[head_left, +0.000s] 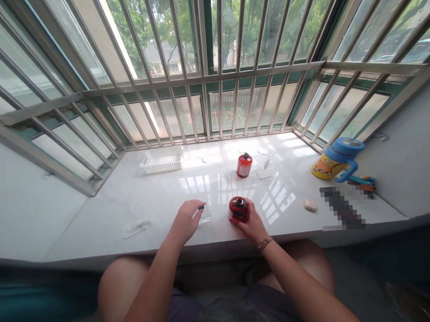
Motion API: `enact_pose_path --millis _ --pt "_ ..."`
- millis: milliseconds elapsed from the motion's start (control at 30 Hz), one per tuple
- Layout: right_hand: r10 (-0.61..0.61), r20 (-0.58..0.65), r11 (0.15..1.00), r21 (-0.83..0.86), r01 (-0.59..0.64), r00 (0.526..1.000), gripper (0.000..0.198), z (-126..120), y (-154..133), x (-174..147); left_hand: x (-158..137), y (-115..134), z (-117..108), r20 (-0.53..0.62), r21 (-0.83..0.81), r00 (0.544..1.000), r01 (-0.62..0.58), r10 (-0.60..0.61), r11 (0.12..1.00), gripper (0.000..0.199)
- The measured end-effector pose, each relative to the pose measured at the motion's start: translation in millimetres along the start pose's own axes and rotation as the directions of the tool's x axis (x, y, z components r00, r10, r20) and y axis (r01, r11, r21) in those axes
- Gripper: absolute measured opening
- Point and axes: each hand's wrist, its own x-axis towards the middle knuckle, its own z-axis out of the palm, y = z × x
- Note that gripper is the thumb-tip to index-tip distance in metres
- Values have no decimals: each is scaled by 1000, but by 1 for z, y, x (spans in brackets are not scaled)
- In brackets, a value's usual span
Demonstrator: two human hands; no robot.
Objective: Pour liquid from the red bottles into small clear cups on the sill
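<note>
My right hand is wrapped round a red bottle whose open neck faces up, near the front of the white sill. To its left, my left hand pinches a small black cap between thumb and fingers. Just beneath that hand lies a clear flat piece, partly hidden by the fingers. A second red bottle, with a black cap on, stands upright farther back. Beside it is a small clear, whitish item whose kind I cannot make out.
A white perforated basket sits at the back left. A clear packet lies front left. On the right stand a blue and yellow mug, a small beige object and a blurred-out dark item. Metal bars line the window.
</note>
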Motion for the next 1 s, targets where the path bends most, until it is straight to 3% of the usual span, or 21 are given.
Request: enact_pose_path --millis 333,433,533,667,867,1000 --pt "1 -7 1000 -5 -1 1000 88 0 -3 0 -5 0 4 18 -54 998 53 -52 997 41" --pt "-8 -12 1000 2 8 1000 88 0 -4 0 -3 2 15 -81 -82 992 90 -96 993 45" --pt "-10 -14 1000 1 10 1000 88 0 -4 0 0 3 32 -227 -121 951 186 -210 975 53" --pt "3 -10 1000 -4 -3 1000 90 0 -3 0 -1 5 53 -266 -159 912 276 -311 948 69" --pt "2 -7 1000 -10 -2 1000 89 0 -1 0 -1 3 61 -239 -191 925 252 -294 949 75" --pt "-1 -9 1000 -13 1 1000 90 0 -1 0 -2 0 62 -308 -157 925 181 -222 971 71"
